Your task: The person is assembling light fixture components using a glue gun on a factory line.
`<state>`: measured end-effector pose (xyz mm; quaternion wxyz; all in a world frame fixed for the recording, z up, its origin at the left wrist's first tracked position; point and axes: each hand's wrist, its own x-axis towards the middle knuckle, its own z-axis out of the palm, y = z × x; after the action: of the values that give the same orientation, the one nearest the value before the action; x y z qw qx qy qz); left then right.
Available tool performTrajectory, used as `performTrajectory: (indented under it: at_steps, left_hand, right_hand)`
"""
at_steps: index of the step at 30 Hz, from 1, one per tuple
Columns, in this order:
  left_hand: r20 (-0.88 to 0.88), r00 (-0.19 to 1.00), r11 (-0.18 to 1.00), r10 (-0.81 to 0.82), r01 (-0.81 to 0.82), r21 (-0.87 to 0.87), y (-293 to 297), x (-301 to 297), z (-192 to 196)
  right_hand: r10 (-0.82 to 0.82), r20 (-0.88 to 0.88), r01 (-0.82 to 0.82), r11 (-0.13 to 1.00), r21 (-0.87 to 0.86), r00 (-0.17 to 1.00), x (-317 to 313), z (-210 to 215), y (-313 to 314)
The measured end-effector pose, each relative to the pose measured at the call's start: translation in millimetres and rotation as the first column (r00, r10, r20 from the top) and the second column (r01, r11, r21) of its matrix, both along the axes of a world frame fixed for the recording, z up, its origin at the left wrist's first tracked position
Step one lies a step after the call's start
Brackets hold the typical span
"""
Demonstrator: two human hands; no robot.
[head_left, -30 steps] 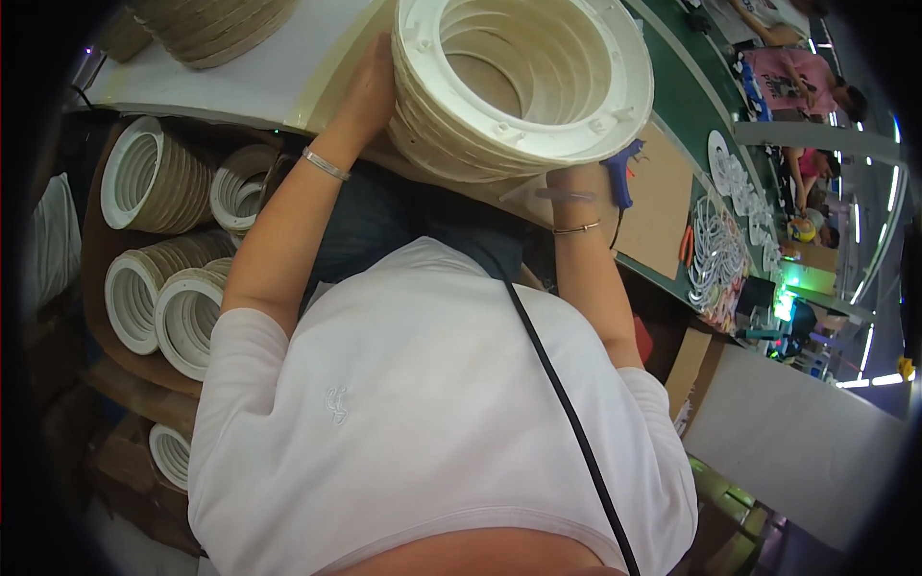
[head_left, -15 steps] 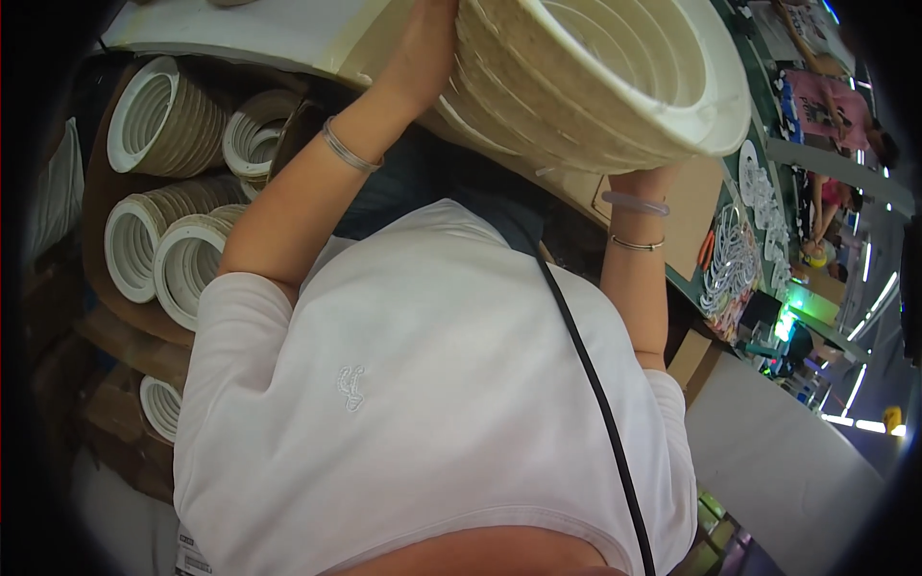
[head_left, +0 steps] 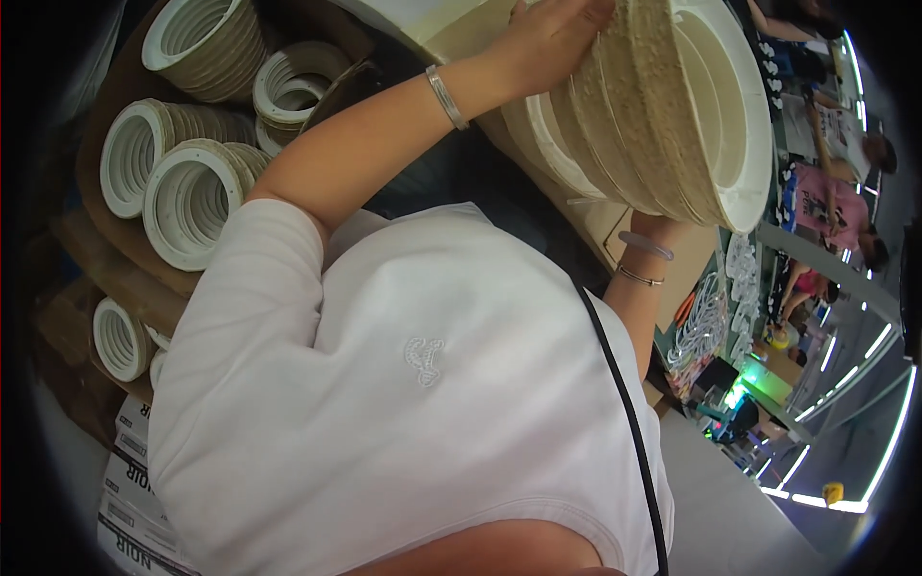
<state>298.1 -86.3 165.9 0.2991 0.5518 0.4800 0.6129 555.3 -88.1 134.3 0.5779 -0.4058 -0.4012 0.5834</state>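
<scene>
Both my hands hold up a stack of nested rings [head_left: 629, 125], with white rims and rough beige sides, near the table edge. The stack is tilted, its wide white opening toward the right. My left hand [head_left: 557, 43] lies against the upper left side, fingers closed over the rough surface. From below, my right hand [head_left: 658, 228] meets the stack's lower right part; its fingers are hidden behind the rings. More white rings [head_left: 547, 144] show at the stack's lower left; I cannot tell whether they belong to it.
At the left, a brown cardboard box [head_left: 91, 221] holds several similar ring stacks [head_left: 192, 206]. Another stack [head_left: 120, 338] lies lower down, above printed white cartons [head_left: 139, 490]. Beyond my right hand lie white cords [head_left: 699, 326] and orange-handled tools [head_left: 685, 308]. Several people are farther right.
The stack has turned, showing more of its rough side. My left hand has moved right with it, and my left arm reaches farther across. The whole view has shifted as well.
</scene>
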Motion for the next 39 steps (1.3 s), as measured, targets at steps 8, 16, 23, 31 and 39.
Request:
performTrajectory:
  at_steps: [8, 16, 23, 31, 39]
  left_hand:
    - [0.265, 0.941, 0.977, -0.211, 0.199, 0.071, 13, 1, -51]
    - [0.228, 0.939, 0.966, -0.258, 0.246, 0.081, 26, -2, -41]
    - [0.562, 0.712, 0.894, -0.422, 0.430, 0.127, 27, -5, -68]
    - [0.659, 0.747, 0.948, -0.083, 0.263, -0.179, -4, 39, -66]
    - [0.403, 0.915, 0.983, -0.001, 0.075, -0.168, -24, 62, -85]
  right_hand:
    - [-0.128, 0.244, 0.130, 0.991, 0.006, 0.961, -7, -21, -12]
    - [-0.113, 0.065, 0.118, 0.990, -0.081, 0.991, -36, -5, -18]
    - [-0.194, 0.013, 0.195, 0.976, -0.093, 0.981, -10, -52, -12]
    - [-0.149, -0.180, 0.110, 0.971, -0.210, 0.972, 0, -49, -13]
    - [-0.265, -0.019, 0.261, 0.958, -0.117, 0.964, 33, -17, -33]
